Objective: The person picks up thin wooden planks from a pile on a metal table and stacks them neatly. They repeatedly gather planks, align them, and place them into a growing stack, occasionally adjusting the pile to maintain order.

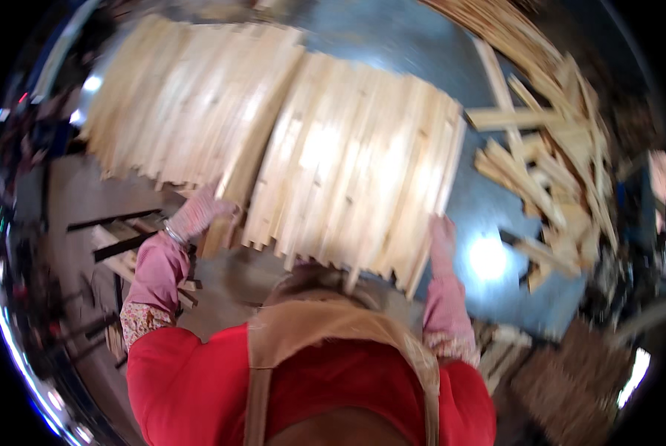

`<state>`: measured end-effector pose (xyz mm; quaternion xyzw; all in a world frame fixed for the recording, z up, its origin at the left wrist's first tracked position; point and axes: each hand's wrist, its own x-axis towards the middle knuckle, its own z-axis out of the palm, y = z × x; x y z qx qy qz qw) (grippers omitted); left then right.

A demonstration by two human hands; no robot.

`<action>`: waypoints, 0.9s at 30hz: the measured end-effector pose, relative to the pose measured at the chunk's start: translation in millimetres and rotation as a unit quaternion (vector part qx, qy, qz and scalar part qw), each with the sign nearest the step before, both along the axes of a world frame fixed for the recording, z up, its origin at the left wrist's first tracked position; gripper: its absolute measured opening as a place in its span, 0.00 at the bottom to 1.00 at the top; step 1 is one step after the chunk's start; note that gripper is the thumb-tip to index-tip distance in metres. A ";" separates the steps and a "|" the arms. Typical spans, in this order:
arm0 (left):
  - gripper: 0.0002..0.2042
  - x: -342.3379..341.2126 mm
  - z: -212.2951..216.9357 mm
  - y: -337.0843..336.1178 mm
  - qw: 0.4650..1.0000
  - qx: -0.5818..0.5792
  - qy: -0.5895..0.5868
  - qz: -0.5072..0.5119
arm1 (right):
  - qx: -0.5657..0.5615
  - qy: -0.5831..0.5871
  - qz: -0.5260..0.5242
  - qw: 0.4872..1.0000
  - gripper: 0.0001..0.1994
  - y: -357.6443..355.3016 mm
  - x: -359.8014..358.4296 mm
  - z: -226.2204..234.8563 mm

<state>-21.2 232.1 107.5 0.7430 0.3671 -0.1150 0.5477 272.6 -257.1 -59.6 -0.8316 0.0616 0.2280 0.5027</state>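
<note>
Two broad sets of pale wooden strips lie side by side on a blue-grey metal table (392, 33): a left set (191, 89) and a right set (355, 163), with uneven near ends. Between them runs a darker gap beside a wooden strip (247, 167). My left hand (199, 212), in a pink knitted glove, is closed around the near end of that strip. My right hand (442, 234), gloved too, touches the right edge of the right set near its front corner. Its fingers are blurred and partly hidden, so their grip is unclear.
A loose heap of wood offcuts (548, 178) covers the table's right side, with long thin strips (504, 33) behind it. At the lower left stands a dark metal rack (124, 241) with wood pieces. Brown stacked material (578, 379) lies at the lower right.
</note>
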 end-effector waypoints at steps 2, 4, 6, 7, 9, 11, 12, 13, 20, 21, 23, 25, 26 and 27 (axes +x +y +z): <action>0.30 -39.9 -11.1 27.3 0.998 0.021 -0.027 0.060 | 0.063 -0.082 -0.040 0.994 0.30 15.4 4.1 -3.0; 0.29 -58.5 -8.9 62.0 0.983 0.155 -0.019 0.097 | 0.181 -0.067 -0.053 0.980 0.33 33.7 6.6 -16.7; 0.29 -67.2 -6.8 108.7 0.954 0.266 0.042 0.130 | 0.256 -0.005 -0.018 0.966 0.37 50.2 6.2 7.3; 0.29 -68.0 -8.8 136.1 0.948 0.240 0.073 0.195 | 0.244 -0.011 -0.033 0.969 0.36 55.8 5.2 4.8; 0.28 -77.8 -22.3 192.5 0.927 0.234 0.126 0.264 | 0.211 -0.028 -0.068 0.975 0.34 64.7 3.6 4.3; 0.29 -112.6 -29.0 253.6 0.891 0.351 0.180 0.226 | 0.240 -0.034 -0.018 0.970 0.35 81.4 0.9 6.9; 0.29 -129.7 -38.7 283.4 0.863 0.428 0.204 0.173 | 0.245 -0.039 0.004 0.969 0.35 94.5 -1.5 11.2; 0.30 -131.7 -44.9 301.2 0.857 0.442 0.198 0.175 | 0.272 -0.006 -0.017 0.962 0.35 107.2 -4.8 15.6; 0.31 -164.0 -77.8 371.2 0.876 0.416 0.164 0.180 | 0.274 0.008 -0.079 0.959 0.30 137.6 -7.6 14.7; 0.31 -167.3 -86.6 386.8 0.867 0.441 0.158 0.166 | 0.274 0.017 -0.077 0.959 0.30 148.2 -10.3 15.0; 0.29 -145.0 -64.5 410.9 0.856 0.451 0.168 0.186 | 0.271 0.031 -0.098 0.957 0.30 201.2 -28.0 28.8; 0.26 -154.1 -58.3 443.9 0.897 0.389 0.097 0.187 | 0.262 0.037 -0.094 0.960 0.30 245.2 -39.5 48.7; 0.25 -178.1 -72.6 480.4 0.916 0.321 0.074 0.229 | 0.252 0.011 -0.065 0.965 0.31 252.4 -42.5 29.2; 0.25 -186.8 -86.6 510.3 0.918 0.306 0.083 0.237 | 0.239 -0.015 -0.034 0.970 0.32 254.4 -43.2 8.0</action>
